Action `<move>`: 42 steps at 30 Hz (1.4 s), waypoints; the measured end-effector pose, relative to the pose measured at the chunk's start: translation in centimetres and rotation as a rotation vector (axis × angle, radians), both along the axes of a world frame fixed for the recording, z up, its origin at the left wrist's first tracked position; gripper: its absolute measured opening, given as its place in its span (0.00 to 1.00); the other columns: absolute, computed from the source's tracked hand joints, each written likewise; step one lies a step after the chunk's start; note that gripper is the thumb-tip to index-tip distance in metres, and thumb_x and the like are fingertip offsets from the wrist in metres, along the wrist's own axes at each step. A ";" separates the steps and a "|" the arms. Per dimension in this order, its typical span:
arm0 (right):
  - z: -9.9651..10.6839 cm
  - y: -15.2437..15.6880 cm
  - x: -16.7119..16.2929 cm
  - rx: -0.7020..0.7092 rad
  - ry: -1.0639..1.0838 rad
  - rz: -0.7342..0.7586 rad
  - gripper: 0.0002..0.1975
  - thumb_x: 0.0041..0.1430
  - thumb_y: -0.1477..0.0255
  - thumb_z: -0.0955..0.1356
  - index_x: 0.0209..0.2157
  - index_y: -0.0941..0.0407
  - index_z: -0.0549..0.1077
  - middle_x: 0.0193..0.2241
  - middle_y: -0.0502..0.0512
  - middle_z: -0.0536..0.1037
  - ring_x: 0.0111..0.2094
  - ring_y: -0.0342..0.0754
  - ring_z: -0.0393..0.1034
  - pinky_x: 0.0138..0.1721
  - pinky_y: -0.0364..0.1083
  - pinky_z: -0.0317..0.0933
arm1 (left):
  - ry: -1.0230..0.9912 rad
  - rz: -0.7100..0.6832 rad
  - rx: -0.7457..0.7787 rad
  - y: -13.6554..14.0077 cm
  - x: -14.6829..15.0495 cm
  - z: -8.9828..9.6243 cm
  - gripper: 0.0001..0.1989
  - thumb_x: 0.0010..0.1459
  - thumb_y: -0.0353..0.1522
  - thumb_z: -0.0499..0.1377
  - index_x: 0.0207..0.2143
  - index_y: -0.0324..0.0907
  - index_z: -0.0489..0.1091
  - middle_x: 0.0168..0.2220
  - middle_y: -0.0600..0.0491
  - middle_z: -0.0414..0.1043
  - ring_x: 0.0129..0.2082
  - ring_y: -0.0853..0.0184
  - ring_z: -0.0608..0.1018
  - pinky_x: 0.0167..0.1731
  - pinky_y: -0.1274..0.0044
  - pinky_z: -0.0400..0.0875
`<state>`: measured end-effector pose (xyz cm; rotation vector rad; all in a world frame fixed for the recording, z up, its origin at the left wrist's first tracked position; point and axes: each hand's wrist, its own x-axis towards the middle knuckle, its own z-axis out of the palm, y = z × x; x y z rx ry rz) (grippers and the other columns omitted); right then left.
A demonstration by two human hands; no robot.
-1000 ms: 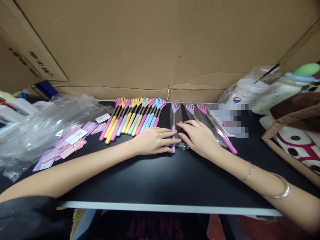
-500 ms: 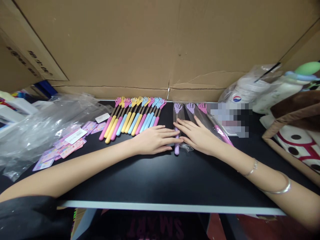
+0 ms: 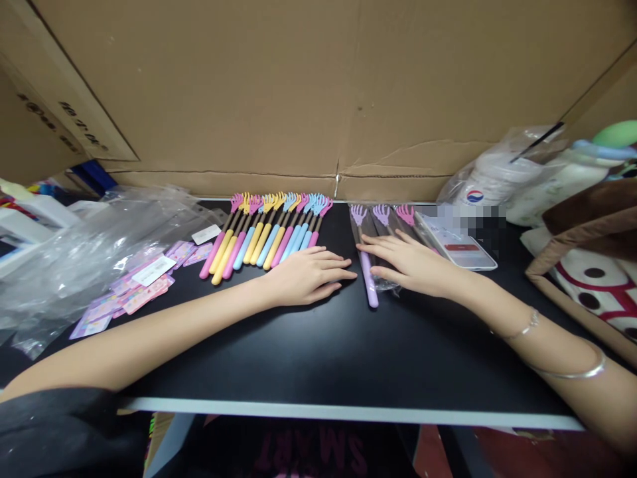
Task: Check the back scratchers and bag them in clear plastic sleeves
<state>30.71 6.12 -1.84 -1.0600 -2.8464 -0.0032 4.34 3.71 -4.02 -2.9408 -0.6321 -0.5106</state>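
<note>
My left hand (image 3: 311, 275) lies flat, palm down, fingers stretched out, just below a row of pink, yellow and blue back scratchers (image 3: 263, 242). Its fingertips end short of a purple back scratcher (image 3: 369, 282), whose handle leans slightly. Over that handle rests my right hand (image 3: 411, 262), fingers spread, fingertips touching it. Beside it, partly under the hand, are another purple back scratcher (image 3: 381, 214) and a pink back scratcher (image 3: 405, 214), in clear sleeves. The right palm covers their handles.
Clear plastic sleeves (image 3: 134, 226) and colourful cards (image 3: 149, 285) lie to the left. A phone (image 3: 468, 252) is right of the scratchers. Farther right stand a bagged Pepsi cup (image 3: 490, 186), a bottle (image 3: 572, 179) and a brown-handled bag (image 3: 587, 272). Cardboard (image 3: 239, 86) walls the back.
My right hand has shifted right, and the purple handle's lower end has swung right with it. The left fingertips no longer touch that handle. More of the phone shows.
</note>
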 end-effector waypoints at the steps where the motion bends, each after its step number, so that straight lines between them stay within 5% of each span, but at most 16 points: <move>1: 0.1 0.0 0.0 -0.030 -0.002 -0.002 0.30 0.66 0.52 0.56 0.62 0.53 0.62 0.63 0.62 0.63 0.63 0.57 0.58 0.62 0.68 0.46 | 0.001 0.001 -0.007 0.0 0.0 0.0 0.18 0.67 0.33 0.48 0.55 0.40 0.68 0.57 0.48 0.70 0.55 0.61 0.72 0.55 0.67 0.65; 11: 0.7 -0.2 0.2 -0.230 -0.089 -0.035 0.44 0.59 0.45 0.58 0.68 0.58 0.49 0.68 0.65 0.47 0.68 0.59 0.42 0.64 0.69 0.35 | -0.002 -0.007 -0.042 0.0 0.0 0.1 0.19 0.66 0.32 0.49 0.56 0.40 0.68 0.57 0.48 0.69 0.55 0.61 0.72 0.56 0.66 0.65; 18: 0.3 -0.3 -0.1 -0.205 -0.058 -0.018 0.46 0.55 0.43 0.62 0.68 0.54 0.50 0.68 0.65 0.48 0.68 0.61 0.43 0.63 0.71 0.34 | -0.019 -0.009 -0.049 0.1 0.0 -0.1 0.18 0.66 0.33 0.50 0.55 0.41 0.68 0.57 0.49 0.70 0.56 0.61 0.72 0.56 0.66 0.65; 30: 0.0 0.3 0.0 0.002 -0.008 -0.018 0.37 0.63 0.49 0.57 0.67 0.54 0.51 0.66 0.62 0.56 0.67 0.60 0.47 0.63 0.70 0.38 | -0.014 -0.007 -0.036 0.0 0.0 0.0 0.18 0.66 0.32 0.49 0.56 0.40 0.67 0.56 0.48 0.70 0.55 0.60 0.72 0.56 0.65 0.65; 33: 1.9 1.1 1.0 0.145 0.011 -0.183 0.33 0.66 0.54 0.55 0.64 0.60 0.59 0.61 0.68 0.64 0.61 0.62 0.59 0.59 0.64 0.52 | -0.012 -0.001 -0.055 0.0 0.0 0.0 0.18 0.66 0.32 0.49 0.55 0.41 0.68 0.57 0.48 0.69 0.55 0.60 0.72 0.56 0.64 0.65; 37: 4.9 2.1 4.1 0.235 -0.124 -0.692 0.35 0.64 0.49 0.56 0.56 0.64 0.66 0.46 0.75 0.76 0.47 0.66 0.72 0.41 0.57 0.63 | -0.023 -0.013 -0.049 0.0 -0.1 0.1 0.17 0.66 0.31 0.49 0.54 0.41 0.69 0.56 0.47 0.70 0.54 0.61 0.72 0.55 0.66 0.67; 42: 5.8 4.3 9.9 -0.074 -0.291 -1.054 0.42 0.60 0.46 0.59 0.61 0.67 0.60 0.50 0.81 0.72 0.50 0.67 0.70 0.44 0.57 0.59 | -0.045 -0.033 -0.042 0.1 -0.1 0.0 0.17 0.65 0.31 0.50 0.53 0.40 0.69 0.55 0.47 0.71 0.54 0.61 0.73 0.54 0.67 0.68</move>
